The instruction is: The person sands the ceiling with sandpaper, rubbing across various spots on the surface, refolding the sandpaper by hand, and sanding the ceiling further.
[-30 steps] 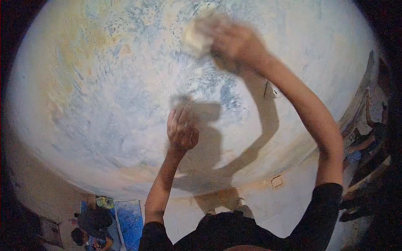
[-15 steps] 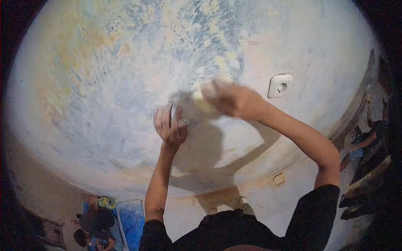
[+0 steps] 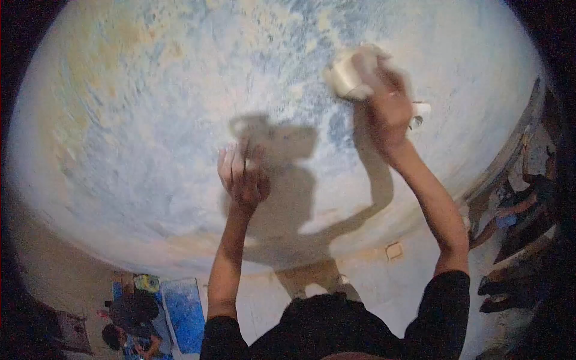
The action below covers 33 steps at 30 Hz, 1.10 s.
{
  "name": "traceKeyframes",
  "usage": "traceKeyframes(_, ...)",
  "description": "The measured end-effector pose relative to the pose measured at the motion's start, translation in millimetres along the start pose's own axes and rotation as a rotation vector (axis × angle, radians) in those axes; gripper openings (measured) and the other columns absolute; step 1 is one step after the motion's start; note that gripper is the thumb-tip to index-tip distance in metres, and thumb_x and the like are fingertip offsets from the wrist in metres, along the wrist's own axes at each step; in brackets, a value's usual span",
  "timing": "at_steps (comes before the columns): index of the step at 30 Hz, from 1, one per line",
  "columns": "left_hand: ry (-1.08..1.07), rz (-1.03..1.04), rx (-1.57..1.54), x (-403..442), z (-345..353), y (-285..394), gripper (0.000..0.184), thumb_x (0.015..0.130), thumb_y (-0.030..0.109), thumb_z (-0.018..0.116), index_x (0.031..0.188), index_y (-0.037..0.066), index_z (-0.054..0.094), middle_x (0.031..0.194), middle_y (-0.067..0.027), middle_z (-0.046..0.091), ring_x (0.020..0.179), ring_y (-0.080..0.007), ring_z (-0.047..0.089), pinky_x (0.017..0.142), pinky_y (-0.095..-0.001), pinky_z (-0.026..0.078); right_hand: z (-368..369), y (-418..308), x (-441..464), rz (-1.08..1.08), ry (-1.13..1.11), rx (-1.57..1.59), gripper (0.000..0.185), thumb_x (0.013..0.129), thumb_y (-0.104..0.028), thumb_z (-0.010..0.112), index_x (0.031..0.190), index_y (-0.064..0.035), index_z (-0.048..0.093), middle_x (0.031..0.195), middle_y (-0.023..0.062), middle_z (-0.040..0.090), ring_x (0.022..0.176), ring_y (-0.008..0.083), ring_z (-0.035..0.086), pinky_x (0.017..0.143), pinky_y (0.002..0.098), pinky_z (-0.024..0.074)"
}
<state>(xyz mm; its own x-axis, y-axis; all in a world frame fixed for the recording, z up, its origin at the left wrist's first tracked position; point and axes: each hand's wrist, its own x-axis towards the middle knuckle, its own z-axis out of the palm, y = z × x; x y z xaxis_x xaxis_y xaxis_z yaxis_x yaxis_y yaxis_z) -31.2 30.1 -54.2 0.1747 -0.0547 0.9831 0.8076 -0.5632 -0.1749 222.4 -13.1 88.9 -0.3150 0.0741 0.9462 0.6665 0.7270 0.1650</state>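
Observation:
A wall [image 3: 168, 144] with patchy white, blue-grey and yellowish paint fills most of the head view. High on its right part, my right hand [image 3: 387, 105] grips a cream-coloured pad [image 3: 345, 75], blurred by motion; whether it is a sponge or a folded cloth I cannot tell. Partly hidden behind that hand is a white wall socket [image 3: 423, 110]. Left of centre, my left hand [image 3: 244, 177] rests its fingertips on the painted surface, fingers a little apart and nothing seen in them. Shadows of my head and arms fall between the two hands.
Low on the wall there is a small square fitting [image 3: 393, 251]. At the lower left, a person [image 3: 135, 312] is beside a blue panel [image 3: 183, 315]. Another person's arm [image 3: 516, 207] shows at the dark right edge.
My right hand has swung up and to the right with the cream pad, from the wall's middle to near the socket, now partly covering it. My left hand has stayed almost in place.

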Motion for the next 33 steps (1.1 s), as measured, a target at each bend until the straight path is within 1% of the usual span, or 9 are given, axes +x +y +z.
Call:
traceKeyframes(1, -0.019, -0.011, -0.004, -1, -4, 2, 0.033, 0.094, 0.023, 0.041, 0.116, 0.009, 0.061, 0.127, -0.0161, 0.053, 0.118, -0.0327, 0.046, 0.100, -0.0518, 0.036, 4, -2, -24, -0.284, -0.175, -0.463, 0.038, 0.075, -0.009, 0.062, 0.113, -0.0051, 0.062, 0.113, 0.0119, 0.063, 0.105, 0.0306, 0.063, 0.077, 0.0340, 0.0555)
traceKeyframes(3, 0.022, 0.013, -0.011, 4, -2, 0, 0.034, 0.096, 0.027, 0.039, 0.111, 0.007, 0.062, 0.128, -0.0160, 0.052, 0.118, -0.0323, 0.047, 0.102, -0.0518, 0.036, 10, -19, -69, -0.471, -0.568, -0.269, 0.040, 0.072, -0.011, 0.062, 0.112, -0.0068, 0.063, 0.110, 0.0123, 0.063, 0.106, 0.0301, 0.062, 0.083, 0.0350, 0.0537)
traceKeyframes(5, 0.004, 0.007, 0.018, 2, -2, -1, 0.035, 0.096, 0.027, 0.038, 0.111, 0.007, 0.062, 0.128, -0.0159, 0.052, 0.118, -0.0323, 0.047, 0.102, -0.0515, 0.036, 5, -12, -59, -0.556, -0.551, -0.244, 0.042, 0.073, -0.012, 0.062, 0.114, -0.0060, 0.062, 0.108, 0.0110, 0.065, 0.109, 0.0299, 0.060, 0.080, 0.0342, 0.0538)
traceKeyframes(8, -0.012, 0.002, 0.029, 0, 2, -4, 0.035, 0.096, 0.026, 0.037, 0.111, 0.007, 0.062, 0.128, -0.0159, 0.053, 0.118, -0.0324, 0.047, 0.102, -0.0512, 0.036, -2, 0, -21, 0.049, 0.053, -0.279, 0.043, 0.073, -0.012, 0.061, 0.116, -0.0032, 0.061, 0.103, 0.0102, 0.065, 0.106, 0.0261, 0.062, 0.077, 0.0324, 0.0548)
traceKeyframes(13, -0.008, -0.001, 0.014, -7, 3, -4, 0.034, 0.097, 0.025, 0.038, 0.113, 0.006, 0.062, 0.127, -0.0166, 0.053, 0.117, -0.0317, 0.048, 0.103, -0.0510, 0.034, 10, -12, -99, -0.510, -0.573, -0.282, 0.047, 0.074, -0.012, 0.061, 0.121, -0.0048, 0.059, 0.101, 0.0094, 0.064, 0.102, 0.0246, 0.063, 0.071, 0.0302, 0.0556)
traceKeyframes(19, -0.048, 0.008, 0.040, -1, 4, -3, 0.035, 0.093, 0.022, 0.038, 0.112, 0.005, 0.063, 0.123, -0.0164, 0.056, 0.114, -0.0332, 0.048, 0.100, -0.0504, 0.037, 5, 14, -60, -0.204, -0.018, -0.484, 0.050, 0.071, -0.013, 0.064, 0.120, -0.0055, 0.060, 0.118, 0.0109, 0.063, 0.109, 0.0276, 0.060, 0.072, 0.0360, 0.0548)
traceKeyframes(25, -0.032, 0.011, -0.026, 4, -2, -2, 0.031, 0.093, 0.019, 0.043, 0.115, 0.006, 0.061, 0.125, -0.0196, 0.056, 0.114, -0.0321, 0.050, 0.101, -0.0472, 0.033, 16, -9, -112, -0.574, -0.553, -0.378, 0.033, 0.078, -0.018, 0.065, 0.110, -0.0088, 0.066, 0.114, 0.0109, 0.065, 0.113, 0.0282, 0.059, 0.082, 0.0319, 0.0555)
traceKeyframes(29, -0.038, -0.004, -0.019, 6, 1, 0, 0.031, 0.093, 0.018, 0.043, 0.115, 0.007, 0.061, 0.125, -0.0179, 0.056, 0.112, -0.0325, 0.051, 0.101, -0.0474, 0.033, 4, 16, -51, -0.179, 0.104, -0.479, 0.047, 0.069, -0.007, 0.064, 0.115, -0.0116, 0.064, 0.109, 0.0052, 0.067, 0.098, 0.0276, 0.065, 0.071, 0.0329, 0.0564)
traceKeyframes(33, -0.018, -0.001, -0.020, 4, 6, -3, 0.032, 0.094, 0.020, 0.041, 0.116, 0.008, 0.061, 0.126, -0.0165, 0.056, 0.113, -0.0318, 0.050, 0.101, -0.0478, 0.034, 24, -8, -99, -0.312, -0.209, -0.403, 0.045, 0.069, -0.009, 0.064, 0.114, -0.0092, 0.064, 0.107, 0.0050, 0.068, 0.102, 0.0267, 0.063, 0.075, 0.0355, 0.0565)
